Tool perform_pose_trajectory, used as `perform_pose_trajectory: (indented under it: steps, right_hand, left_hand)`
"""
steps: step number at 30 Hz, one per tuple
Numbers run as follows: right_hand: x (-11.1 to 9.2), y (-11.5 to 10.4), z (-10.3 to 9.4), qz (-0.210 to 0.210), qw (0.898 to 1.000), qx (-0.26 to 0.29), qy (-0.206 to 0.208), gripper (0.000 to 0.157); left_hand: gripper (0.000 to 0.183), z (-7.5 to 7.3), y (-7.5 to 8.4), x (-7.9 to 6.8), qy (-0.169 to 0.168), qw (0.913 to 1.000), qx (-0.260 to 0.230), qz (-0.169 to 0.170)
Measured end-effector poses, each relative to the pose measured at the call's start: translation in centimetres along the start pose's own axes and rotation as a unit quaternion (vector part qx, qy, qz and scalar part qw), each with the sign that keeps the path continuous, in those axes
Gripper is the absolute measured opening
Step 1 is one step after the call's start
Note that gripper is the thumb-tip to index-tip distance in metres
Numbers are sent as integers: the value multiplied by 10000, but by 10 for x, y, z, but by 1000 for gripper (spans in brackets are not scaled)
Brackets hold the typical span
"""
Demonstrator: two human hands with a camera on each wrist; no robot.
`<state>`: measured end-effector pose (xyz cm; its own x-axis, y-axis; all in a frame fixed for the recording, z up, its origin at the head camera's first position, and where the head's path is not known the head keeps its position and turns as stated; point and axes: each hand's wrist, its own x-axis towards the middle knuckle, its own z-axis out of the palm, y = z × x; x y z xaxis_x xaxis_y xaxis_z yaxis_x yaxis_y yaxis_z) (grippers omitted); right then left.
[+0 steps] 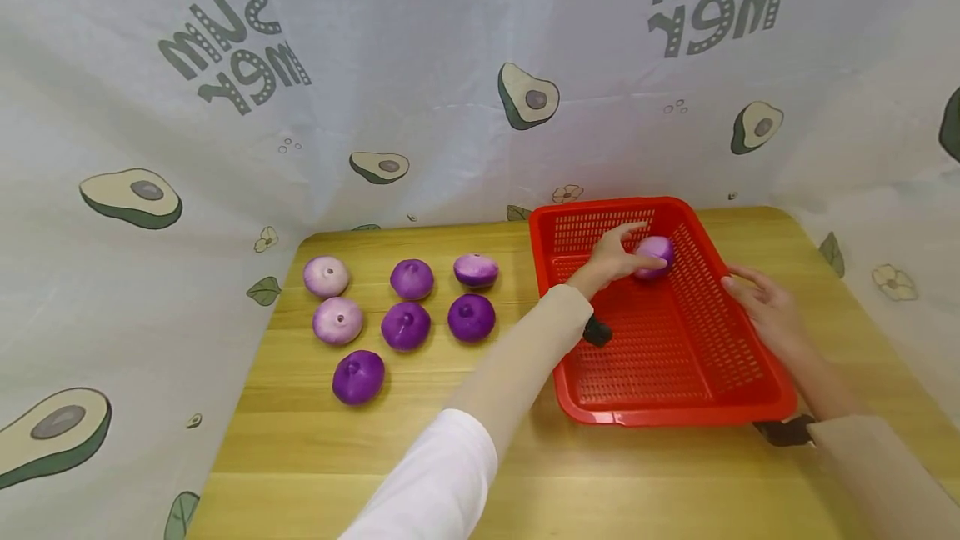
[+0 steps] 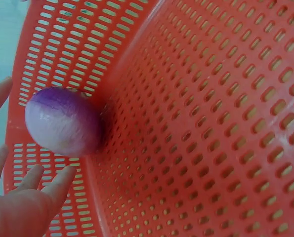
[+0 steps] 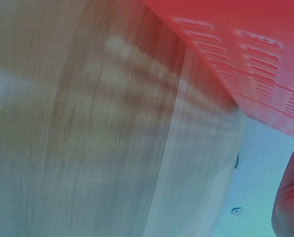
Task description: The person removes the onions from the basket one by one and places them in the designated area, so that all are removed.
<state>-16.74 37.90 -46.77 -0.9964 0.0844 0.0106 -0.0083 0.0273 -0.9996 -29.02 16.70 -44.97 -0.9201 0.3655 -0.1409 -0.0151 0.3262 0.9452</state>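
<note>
A purple-and-white onion [image 1: 655, 257] lies in the far right part of a red plastic basket [image 1: 637, 418], against its perforated wall. Over the basket reaches my left hand [image 1: 613, 257], thumb and fingers spread beside the onion. In the left wrist view, a gap shows between the fingertips [image 2: 63, 180] and the onion [image 2: 63, 121]. At the basket's right rim, my right hand [image 1: 772, 315] holds the edge with thumb and fingers. Only a small part of the right hand [image 3: 291, 197] appears in the right wrist view, close to the rim.
Left of the basket, several onions lie on the wooden table [image 1: 300, 457]: pale ones [image 1: 337, 321] at the far left, darker purple ones [image 1: 406, 326] nearer the basket. An avocado-print cloth [image 1: 420, 65] hangs behind the table and at its sides.
</note>
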Motion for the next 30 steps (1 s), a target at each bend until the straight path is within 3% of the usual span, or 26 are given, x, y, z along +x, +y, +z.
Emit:
perform_pose_trajectory:
  steps: [7, 16, 24, 30]
  right_hand:
    - [0, 2, 2, 7, 10000, 82, -28, 29]
    - [2, 1, -2, 97, 9999, -50, -63, 29]
    - [1, -2, -2, 152, 9941, -1074, 76, 29]
    - [1, 0, -3, 130, 9991, -405, -55, 30]
  left_hand:
    - [65, 11, -6, 8, 214, 9994, 263, -41]
    - [65, 18, -12, 14, 161, 9992, 369, -75]
    - [64, 21, -12, 18, 77, 9948, 1009, 113]
    - [62, 21, -14, 17, -68, 9941, 1031, 338]
